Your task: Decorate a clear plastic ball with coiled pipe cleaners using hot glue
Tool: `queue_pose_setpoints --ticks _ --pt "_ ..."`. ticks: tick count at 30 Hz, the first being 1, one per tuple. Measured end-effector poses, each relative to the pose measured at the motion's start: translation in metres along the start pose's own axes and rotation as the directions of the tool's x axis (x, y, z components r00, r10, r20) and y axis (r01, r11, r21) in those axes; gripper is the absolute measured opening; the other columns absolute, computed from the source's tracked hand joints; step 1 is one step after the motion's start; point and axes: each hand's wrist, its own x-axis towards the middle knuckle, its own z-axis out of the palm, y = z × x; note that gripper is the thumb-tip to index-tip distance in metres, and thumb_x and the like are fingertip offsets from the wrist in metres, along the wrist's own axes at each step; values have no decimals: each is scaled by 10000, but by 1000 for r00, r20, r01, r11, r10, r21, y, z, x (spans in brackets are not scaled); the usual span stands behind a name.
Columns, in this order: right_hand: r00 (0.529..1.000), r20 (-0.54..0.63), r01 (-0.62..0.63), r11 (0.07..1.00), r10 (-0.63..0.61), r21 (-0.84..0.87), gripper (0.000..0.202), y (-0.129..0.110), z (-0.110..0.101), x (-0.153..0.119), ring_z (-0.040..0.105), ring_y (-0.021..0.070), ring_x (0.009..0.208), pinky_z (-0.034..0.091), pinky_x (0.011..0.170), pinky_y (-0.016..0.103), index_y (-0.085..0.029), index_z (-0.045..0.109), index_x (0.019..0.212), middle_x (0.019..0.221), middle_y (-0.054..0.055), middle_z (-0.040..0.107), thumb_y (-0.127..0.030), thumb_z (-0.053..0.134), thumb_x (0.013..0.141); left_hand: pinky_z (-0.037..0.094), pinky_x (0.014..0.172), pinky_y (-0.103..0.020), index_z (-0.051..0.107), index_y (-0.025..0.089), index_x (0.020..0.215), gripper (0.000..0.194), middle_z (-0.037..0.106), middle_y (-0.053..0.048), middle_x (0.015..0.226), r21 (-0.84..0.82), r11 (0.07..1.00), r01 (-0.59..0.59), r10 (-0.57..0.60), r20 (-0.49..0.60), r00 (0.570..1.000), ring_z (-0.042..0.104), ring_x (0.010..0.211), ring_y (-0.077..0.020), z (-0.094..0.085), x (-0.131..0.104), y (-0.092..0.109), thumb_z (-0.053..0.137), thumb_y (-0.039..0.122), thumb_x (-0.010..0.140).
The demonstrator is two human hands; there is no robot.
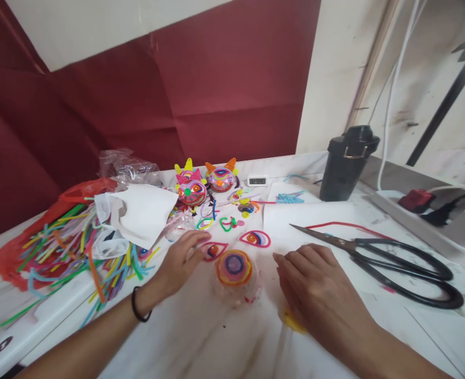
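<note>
A clear round piece with a coiled disc of purple, orange and yellow [234, 267] on top sits on the marbled table between my hands. My left hand [183, 260] is beside a pink-edged eye shape [214, 250], its fingers apart; whether its fingertips touch the shape is hard to tell. A second pink-edged eye shape [256, 239] lies behind the disc. My right hand [311, 279] rests on the table to the right of the disc, fingers curled down and their undersides hidden. Something yellow [294, 322] shows beside and partly under it.
Black-handled scissors [374, 255] lie open at right, near a dark bottle [346, 164] and power strip [433, 210]. Colourful pipe cleaners [64, 245] and white paper [148, 213] pile up at left. Two decorated heads [192, 192] [221, 178] and a small clock [257, 181] stand behind.
</note>
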Motion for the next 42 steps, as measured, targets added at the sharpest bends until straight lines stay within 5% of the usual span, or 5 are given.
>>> queue_pose_setpoints --ticks 6,13,22,31,42 --pt "1000 21 19 1000 -19 -1 259 0 2 -2 526 277 627 356 699 392 -111 760 799 612 71 643 -4 525 814 570 912 -478 634 186 1240 295 650 -100 1281 267 963 -29 39 -30 999 665 1079 -259 -7 -6 -57 642 326 980" --pt "998 41 49 999 -49 6 267 1 6 -6 535 288 635 362 713 396 -116 760 803 619 69 645 1 520 804 586 889 -459 633 187 1246 288 656 -99 1274 361 932 -36 39 -3 999 678 1053 -248 -2 -19 -62 634 314 988" --pt "998 -8 58 998 -58 12 275 -1 14 -4 521 262 608 367 747 393 -165 718 705 603 53 640 18 520 758 590 837 -425 674 158 1070 182 720 -72 1014 477 878 46 26 -145 989 704 909 -217 -54 -31 -69 543 278 1030" --pt "998 -37 58 998 -58 5 256 1 26 -8 510 243 599 352 733 392 -200 661 672 603 31 621 12 541 752 575 919 -481 618 196 1280 317 633 -107 1324 540 842 -7 49 -63 997 663 1102 -264 -46 28 -79 635 315 986" --pt "996 0 87 995 -87 -52 233 4 29 -14 559 235 607 368 790 407 -205 663 695 622 10 661 11 586 652 586 888 -469 612 184 1282 334 642 -104 1296 660 701 271 -300 -71 951 673 1073 -262 -97 81 -120 648 319 978"
